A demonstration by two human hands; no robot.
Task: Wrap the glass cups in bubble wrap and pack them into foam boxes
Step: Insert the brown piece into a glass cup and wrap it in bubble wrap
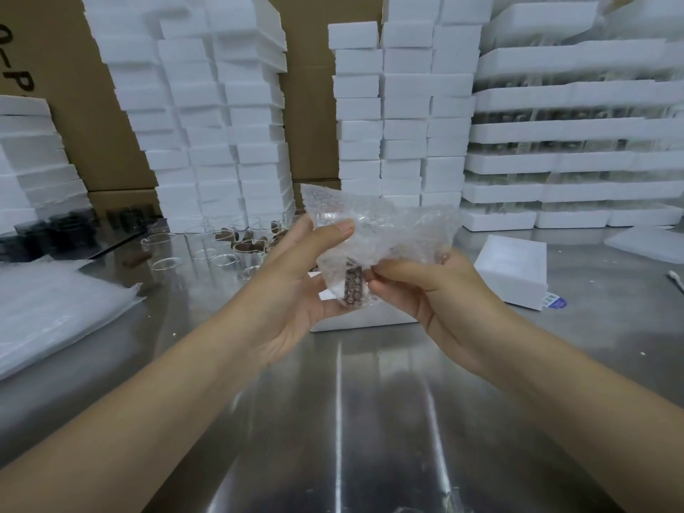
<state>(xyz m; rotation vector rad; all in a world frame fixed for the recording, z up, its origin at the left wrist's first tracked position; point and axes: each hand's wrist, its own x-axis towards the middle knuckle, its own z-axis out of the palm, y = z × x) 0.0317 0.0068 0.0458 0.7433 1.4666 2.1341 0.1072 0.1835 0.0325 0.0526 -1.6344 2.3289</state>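
Observation:
Above the steel table, both hands hold a glass cup partly covered by a clear sheet of bubble wrap [388,231]. A brown part of the cup [353,285] shows through the wrap at the bottom. My left hand [296,275] grips the bundle from the left, thumb pressed on the wrap. My right hand [425,286] pinches the wrap's lower right edge. A white foam box [355,318] lies on the table right under the hands. Several bare glass cups [207,246] stand behind on the left.
A stack of bubble wrap sheets [52,309] lies at the left. Another foam box [514,272] sits to the right, with a small label beside it. Tall stacks of foam boxes [399,116] and cardboard cartons line the back. Dark cups [48,231] stand far left.

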